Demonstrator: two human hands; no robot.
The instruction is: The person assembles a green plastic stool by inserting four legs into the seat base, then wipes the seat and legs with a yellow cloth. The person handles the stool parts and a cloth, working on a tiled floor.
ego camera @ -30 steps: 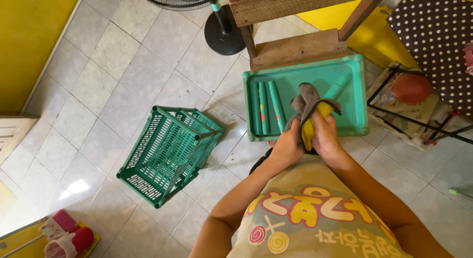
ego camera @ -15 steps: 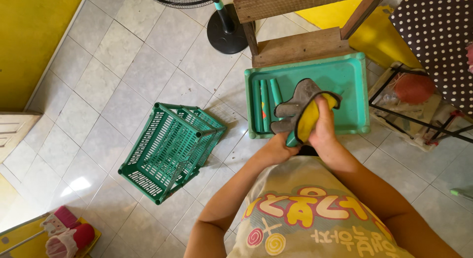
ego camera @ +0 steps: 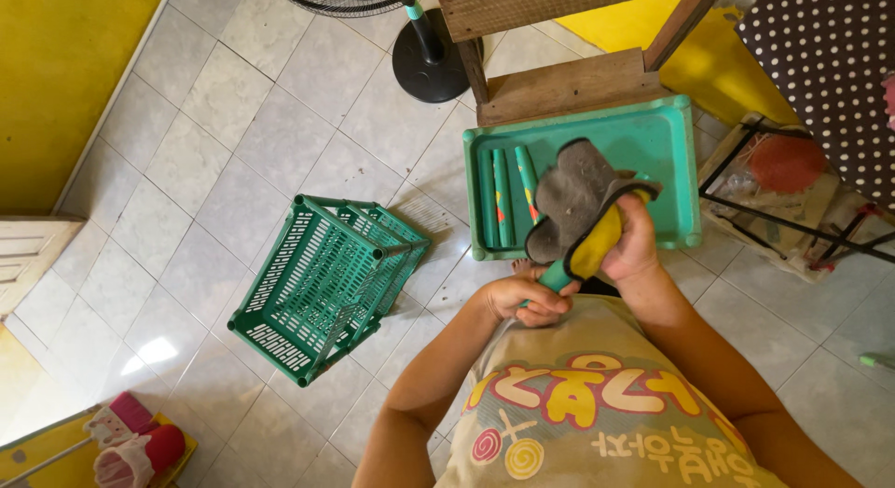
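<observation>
My left hand grips the lower end of a green plastic tube. My right hand is wrapped around the tube higher up through a grey and yellow cloth, which hides most of the tube. Both hands are held above the near edge of a green plastic tray on the floor. Three more green tubes lie side by side in the tray's left part.
A green lattice basket frame lies tipped on the tiled floor at the left. A wooden stool and a fan base stand behind the tray. A black wire rack and a dotted cloth are at the right.
My left hand slid down to the tube's lower end and drew toward my body. My right hand with the cloth moved up along the tube, baring its lower green part.
</observation>
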